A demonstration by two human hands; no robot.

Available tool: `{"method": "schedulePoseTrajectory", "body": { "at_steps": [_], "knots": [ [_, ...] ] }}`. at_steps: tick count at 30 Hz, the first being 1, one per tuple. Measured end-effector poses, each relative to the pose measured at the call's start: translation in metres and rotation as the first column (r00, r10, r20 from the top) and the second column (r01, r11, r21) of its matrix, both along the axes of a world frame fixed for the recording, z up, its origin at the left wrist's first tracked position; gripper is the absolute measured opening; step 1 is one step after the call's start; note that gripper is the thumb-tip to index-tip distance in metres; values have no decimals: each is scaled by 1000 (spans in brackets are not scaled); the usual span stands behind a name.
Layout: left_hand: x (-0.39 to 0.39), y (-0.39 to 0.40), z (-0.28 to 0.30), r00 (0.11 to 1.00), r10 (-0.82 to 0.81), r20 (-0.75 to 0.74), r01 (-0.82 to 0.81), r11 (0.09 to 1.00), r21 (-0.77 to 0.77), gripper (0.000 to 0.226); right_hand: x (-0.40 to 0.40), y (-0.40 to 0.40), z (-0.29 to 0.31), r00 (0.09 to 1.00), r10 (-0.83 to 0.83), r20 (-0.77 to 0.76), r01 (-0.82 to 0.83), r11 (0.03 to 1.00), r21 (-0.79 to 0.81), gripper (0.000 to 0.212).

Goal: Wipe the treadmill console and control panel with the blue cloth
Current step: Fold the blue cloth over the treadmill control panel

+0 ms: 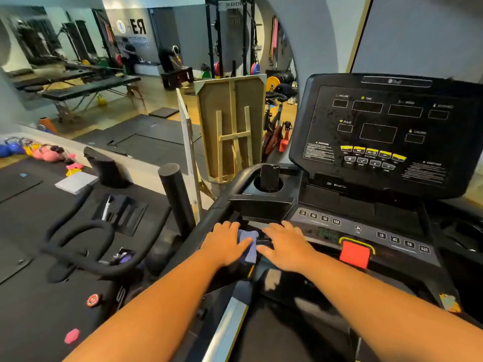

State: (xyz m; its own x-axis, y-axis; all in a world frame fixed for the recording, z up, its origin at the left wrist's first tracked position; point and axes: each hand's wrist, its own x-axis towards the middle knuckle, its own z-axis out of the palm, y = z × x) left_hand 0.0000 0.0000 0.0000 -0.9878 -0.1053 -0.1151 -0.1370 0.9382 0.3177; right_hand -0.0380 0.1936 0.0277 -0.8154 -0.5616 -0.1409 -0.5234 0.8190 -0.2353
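The black treadmill console (386,131) rises at the upper right, its dark screen speckled with spots. Below it lies the control panel (366,231) with numbered keys and a red stop button (355,254). The blue cloth (247,245) lies crumpled on the left end of the panel by the handrail. My left hand (226,242) presses flat on the cloth's left part. My right hand (286,246) rests palm down just right of the cloth, fingers spread, its thumb near the cloth's edge.
A phone (269,177) stands in the cup holder (264,190) left of the console. An exercise bike's handlebars (86,246) sit close on the left. A wooden board (231,126) leans behind the handrail. Kettlebells (39,151) line the far left floor.
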Motion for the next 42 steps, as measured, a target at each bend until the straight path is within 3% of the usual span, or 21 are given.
{"method": "schedulePoseTrajectory", "body": {
  "at_steps": [6, 12, 19, 23, 25, 27, 30, 32, 35, 38, 40, 42],
  "knots": [
    [8, -7, -19, 994, 48, 93, -59, 991, 122, 65, 11, -26, -14, 993, 113, 24, -115, 983, 144, 65],
    [4, -6, -26, 989, 145, -1, -136, 931, 338, 46, 17, -31, -25, 990, 142, -7, -137, 965, 222, 64],
    [-6, -6, -15, 946, 323, -34, -246, 781, 574, 40, 14, -27, -28, 993, 107, 39, -110, 991, 79, 51],
    [-11, 7, 12, 942, 293, -165, -122, 755, 644, 28, 13, -28, -18, 988, -12, 156, 47, 974, -222, 30],
    [-16, 15, 26, 938, 253, -237, -33, 747, 665, 27, 10, -29, -6, 928, -154, 339, 295, 859, -419, 29],
    [-24, 26, 42, 937, 189, -294, 53, 755, 654, 29, 6, -28, 15, 777, -215, 592, 573, 630, -524, 34],
    [-34, 45, 65, 947, 23, -320, 178, 791, 585, 34, -3, -17, 35, 539, -19, 842, 824, 220, -523, 42],
    [-39, 59, 75, 943, -111, -313, 274, 794, 543, 37, -9, -7, 43, 488, 69, 870, 870, 32, -491, 36],
    [-48, 74, 81, 924, -213, -316, 359, 766, 533, 41, -18, 7, 43, 467, 59, 882, 879, -135, -456, 34],
    [-60, 82, 82, 892, -196, -407, 379, 816, 436, 38, -22, 20, 41, 437, -2, 899, 881, -201, -428, 36],
    [-68, 87, 79, 879, -172, -444, 350, 866, 358, 53, -21, 29, 41, 435, -67, 898, 867, -238, -438, 34],
    [-74, 94, 79, 932, -155, -328, 293, 855, 427, 78, -20, 37, 39, 428, -94, 899, 853, -285, -436, 30]
  ]
}}
